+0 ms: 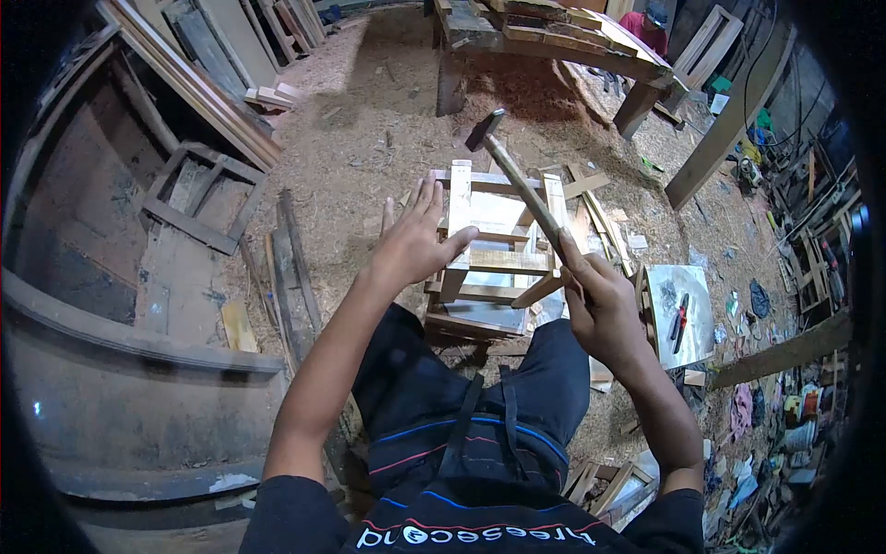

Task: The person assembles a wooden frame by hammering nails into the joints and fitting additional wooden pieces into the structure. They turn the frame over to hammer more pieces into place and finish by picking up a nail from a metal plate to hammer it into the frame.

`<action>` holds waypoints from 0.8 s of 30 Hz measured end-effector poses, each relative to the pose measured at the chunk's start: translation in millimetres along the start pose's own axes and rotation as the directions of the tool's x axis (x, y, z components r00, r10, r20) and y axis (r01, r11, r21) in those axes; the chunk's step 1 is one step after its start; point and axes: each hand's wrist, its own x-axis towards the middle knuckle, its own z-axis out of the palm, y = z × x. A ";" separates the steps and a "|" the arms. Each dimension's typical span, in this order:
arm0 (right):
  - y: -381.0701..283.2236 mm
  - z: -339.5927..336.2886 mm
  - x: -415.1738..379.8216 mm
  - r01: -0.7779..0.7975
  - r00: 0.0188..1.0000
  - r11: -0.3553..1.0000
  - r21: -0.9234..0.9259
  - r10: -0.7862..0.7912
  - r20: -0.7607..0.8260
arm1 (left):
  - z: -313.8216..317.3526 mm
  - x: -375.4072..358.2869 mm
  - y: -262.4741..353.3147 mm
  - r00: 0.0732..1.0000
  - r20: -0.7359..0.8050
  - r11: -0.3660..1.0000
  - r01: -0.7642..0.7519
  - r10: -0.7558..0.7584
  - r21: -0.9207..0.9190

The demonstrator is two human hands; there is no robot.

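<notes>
My right hand (604, 300) is wrapped round the wooden handle of a hammer (526, 185). The hammer is raised, its dark metal head up and to the left above a small wooden frame (508, 262). This frame has pale legs joined by crosspieces and stands between my knees on a low box-like support (475, 325). My left hand (420, 235) lies against the frame's left side, its fingers stretched out and apart. The left thumb reaches across the near left leg. No nail is visible at this size.
A workbench (591, 63) loaded with boards stands ahead, with a person (643, 32) behind it. On my right, red-handled pliers (681, 323) lie on a pale panel (663, 286). Boards and an old frame (203, 196) are on the left. Sawdust and offcuts cover the floor.
</notes>
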 end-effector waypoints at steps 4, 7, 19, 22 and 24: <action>3.2 -2.7 -3.3 -0.078 0.975 0.993 -0.089 0.094 0.202 | 0.6 -1.6 -0.8 1.000 -0.003 1.000 -0.013 0.013 -0.008; -1.4 -0.3 -0.8 -0.023 1.000 0.999 -0.030 0.023 0.012 | -4.9 -0.5 4.2 1.000 0.008 1.000 0.008 -0.008 -0.005; 4.4 3.8 -8.1 -0.089 0.963 0.974 -0.208 0.138 0.230 | -3.1 -1.4 1.0 1.000 0.001 0.999 -0.026 0.026 -0.035; 1.1 9.1 -5.0 0.044 0.995 0.999 0.009 -0.043 -0.085 | -7.6 -0.4 3.9 1.000 0.023 0.999 -0.009 0.010 -0.037; 1.5 8.2 -7.1 0.008 0.998 1.000 -0.009 -0.009 -0.064 | -6.9 -0.7 3.3 1.000 0.023 0.999 0.000 0.001 -0.035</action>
